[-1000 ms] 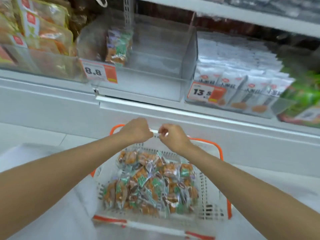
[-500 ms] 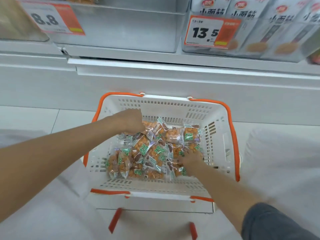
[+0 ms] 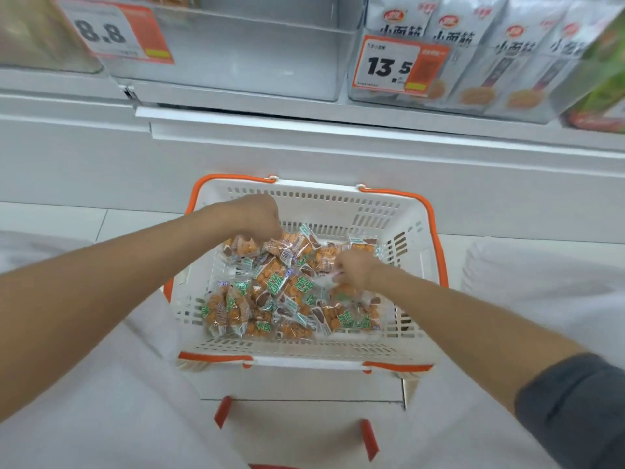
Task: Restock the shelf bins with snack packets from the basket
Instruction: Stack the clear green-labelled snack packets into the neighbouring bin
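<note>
A white basket [image 3: 338, 353] with orange trim sits on the floor below the shelf. It holds several clear snack packets [image 3: 270, 292] with orange pieces and green print. My left hand [image 3: 260, 214] is curled over the far left of the pile and grips a packet at its top edge. My right hand [image 3: 351, 269] reaches into the middle right of the pile, fingers curled round a packet. Above, a clear shelf bin [image 3: 236, 62] with an 8.8 price tag looks nearly empty.
To the right, a second clear bin [image 3: 473, 82] tagged 13.5 is packed with white packets. A white shelf ledge [image 3: 338, 130] juts out above the basket. The basket's orange handles [image 3: 223, 411] hang down at its near side. Pale floor tiles surround it.
Both hands let go of the basket's handle and dropped into the pile. Since half a second ago each has closed on a packet, and the right hand has shifted up toward the middle.
</note>
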Available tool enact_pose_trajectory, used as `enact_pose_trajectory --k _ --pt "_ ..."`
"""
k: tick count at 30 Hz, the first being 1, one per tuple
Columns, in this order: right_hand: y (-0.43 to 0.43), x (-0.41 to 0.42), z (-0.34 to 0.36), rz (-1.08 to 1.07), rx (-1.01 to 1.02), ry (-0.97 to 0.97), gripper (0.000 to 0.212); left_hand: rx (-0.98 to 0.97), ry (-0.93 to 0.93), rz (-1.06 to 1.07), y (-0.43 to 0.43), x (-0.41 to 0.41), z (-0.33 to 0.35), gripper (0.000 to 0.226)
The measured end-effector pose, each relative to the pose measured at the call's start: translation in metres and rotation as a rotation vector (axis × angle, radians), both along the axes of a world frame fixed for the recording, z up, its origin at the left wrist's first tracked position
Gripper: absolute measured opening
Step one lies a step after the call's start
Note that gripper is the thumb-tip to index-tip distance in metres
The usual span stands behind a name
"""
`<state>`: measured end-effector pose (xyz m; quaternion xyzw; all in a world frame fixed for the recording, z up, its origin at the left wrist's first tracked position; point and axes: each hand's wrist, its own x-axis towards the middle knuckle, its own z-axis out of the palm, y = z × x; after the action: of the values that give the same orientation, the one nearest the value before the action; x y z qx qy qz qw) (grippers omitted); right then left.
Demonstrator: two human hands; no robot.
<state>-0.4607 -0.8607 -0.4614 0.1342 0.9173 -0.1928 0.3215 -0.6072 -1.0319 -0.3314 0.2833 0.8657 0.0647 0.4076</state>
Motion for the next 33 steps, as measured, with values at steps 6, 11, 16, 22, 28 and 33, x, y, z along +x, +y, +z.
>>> enact_pose_trajectory --k 6,11,16,22,28,33 --pt "0.002 -0.019 0.137 -0.235 -0.316 0.438 0.021 0.118 -0.217 0.096 -0.006 0.004 0.032 0.102" --pt "0.001 -0.028 0.189 -0.603 -0.651 0.649 0.022 0.366 -0.483 0.22 -0.003 0.002 0.046 0.066" --pt "0.008 -0.047 0.203 -0.672 -0.747 0.621 0.014 0.576 -0.34 0.313 -0.004 -0.008 0.051 0.015" --pt "0.022 -0.053 0.209 -0.615 -0.901 0.331 0.013 0.616 -0.13 0.323 -0.01 -0.024 0.061 0.022" --pt "0.022 -0.054 0.207 -0.589 -0.85 0.382 0.021 0.546 -0.157 0.265 -0.016 -0.035 0.065 0.037" --pt "0.017 -0.049 0.204 -0.52 -0.846 0.238 0.033 0.678 -0.359 0.438 -0.009 -0.034 0.06 0.032"
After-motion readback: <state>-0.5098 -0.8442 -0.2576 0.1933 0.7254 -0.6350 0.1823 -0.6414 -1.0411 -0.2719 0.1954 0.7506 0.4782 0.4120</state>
